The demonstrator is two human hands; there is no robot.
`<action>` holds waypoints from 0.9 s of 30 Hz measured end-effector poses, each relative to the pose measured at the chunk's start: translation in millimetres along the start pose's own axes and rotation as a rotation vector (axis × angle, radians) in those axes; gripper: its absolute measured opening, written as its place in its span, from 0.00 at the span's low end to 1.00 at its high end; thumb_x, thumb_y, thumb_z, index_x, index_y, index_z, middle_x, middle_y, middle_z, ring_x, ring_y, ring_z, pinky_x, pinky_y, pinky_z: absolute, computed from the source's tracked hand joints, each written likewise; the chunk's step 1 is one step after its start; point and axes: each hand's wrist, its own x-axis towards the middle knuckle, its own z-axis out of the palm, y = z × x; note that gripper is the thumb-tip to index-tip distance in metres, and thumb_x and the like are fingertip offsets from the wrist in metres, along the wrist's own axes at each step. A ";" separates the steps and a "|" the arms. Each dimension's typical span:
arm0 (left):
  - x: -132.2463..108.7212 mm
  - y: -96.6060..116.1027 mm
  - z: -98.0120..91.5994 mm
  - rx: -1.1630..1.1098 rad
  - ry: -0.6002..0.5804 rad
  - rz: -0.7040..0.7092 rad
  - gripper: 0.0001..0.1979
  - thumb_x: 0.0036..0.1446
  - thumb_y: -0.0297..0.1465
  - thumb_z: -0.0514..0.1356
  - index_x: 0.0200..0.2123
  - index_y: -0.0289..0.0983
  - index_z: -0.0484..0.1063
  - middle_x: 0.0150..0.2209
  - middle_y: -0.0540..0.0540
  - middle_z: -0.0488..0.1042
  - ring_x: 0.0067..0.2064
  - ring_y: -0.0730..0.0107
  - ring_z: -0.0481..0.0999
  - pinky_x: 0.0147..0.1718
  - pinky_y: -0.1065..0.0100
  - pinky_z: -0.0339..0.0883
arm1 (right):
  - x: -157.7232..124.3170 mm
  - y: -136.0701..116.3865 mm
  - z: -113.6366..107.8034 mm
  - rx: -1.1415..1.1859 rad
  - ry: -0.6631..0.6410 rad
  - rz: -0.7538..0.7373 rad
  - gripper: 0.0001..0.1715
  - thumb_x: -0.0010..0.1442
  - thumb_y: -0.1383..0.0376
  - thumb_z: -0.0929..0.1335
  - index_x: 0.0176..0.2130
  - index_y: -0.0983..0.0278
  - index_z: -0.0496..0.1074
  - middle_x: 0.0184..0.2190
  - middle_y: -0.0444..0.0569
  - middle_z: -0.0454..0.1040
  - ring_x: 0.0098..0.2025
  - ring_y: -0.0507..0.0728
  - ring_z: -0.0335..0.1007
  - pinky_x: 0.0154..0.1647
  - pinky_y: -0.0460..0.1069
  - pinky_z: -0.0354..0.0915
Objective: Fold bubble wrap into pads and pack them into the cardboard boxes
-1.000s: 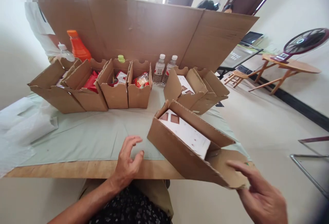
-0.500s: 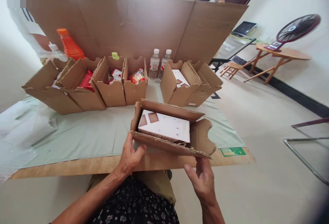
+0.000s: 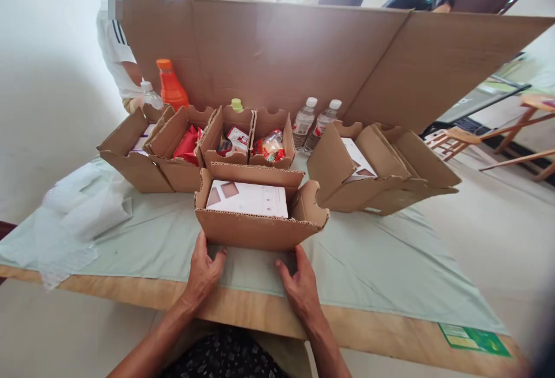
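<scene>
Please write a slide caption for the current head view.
Left hand and right hand at the lower corners of an open cardboard bin containing a white box.

A wooden table carries a pale green cloth; four boxes stand far left, two bottles far middle, more boxes far right; plastic wrap lies left, a green card near right.

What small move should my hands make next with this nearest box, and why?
Perhaps settle the nearest box flat on the cloth: the left hand and right hand are at its lower corners, and whether its base sits fully down isn't clear.
</scene>
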 end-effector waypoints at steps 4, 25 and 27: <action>-1.3 -2.6 1.0 -0.012 0.011 -0.018 0.24 0.59 0.37 0.59 0.57 0.35 0.67 0.45 0.45 0.74 0.25 0.77 0.60 0.22 0.72 0.60 | -6.1 8.5 0.8 -0.026 0.043 0.001 0.28 0.64 0.52 0.68 0.58 0.63 0.73 0.51 0.59 0.80 0.50 0.66 0.79 0.44 0.58 0.78; 8.3 1.9 -7.9 -0.119 0.074 0.037 0.39 0.57 0.32 0.63 0.70 0.40 0.56 0.64 0.38 0.68 0.55 0.57 0.76 0.55 0.57 0.74 | -10.7 14.7 -3.3 -0.057 -0.104 -0.031 0.40 0.66 0.52 0.68 0.71 0.61 0.59 0.63 0.61 0.71 0.63 0.69 0.71 0.63 0.67 0.69; 10.0 0.3 -6.8 -0.130 0.059 0.038 0.39 0.57 0.31 0.63 0.71 0.40 0.55 0.64 0.38 0.69 0.54 0.56 0.76 0.55 0.57 0.74 | -8.0 13.8 -5.8 -0.078 -0.111 -0.019 0.37 0.65 0.50 0.69 0.66 0.62 0.64 0.59 0.61 0.75 0.59 0.69 0.73 0.60 0.66 0.70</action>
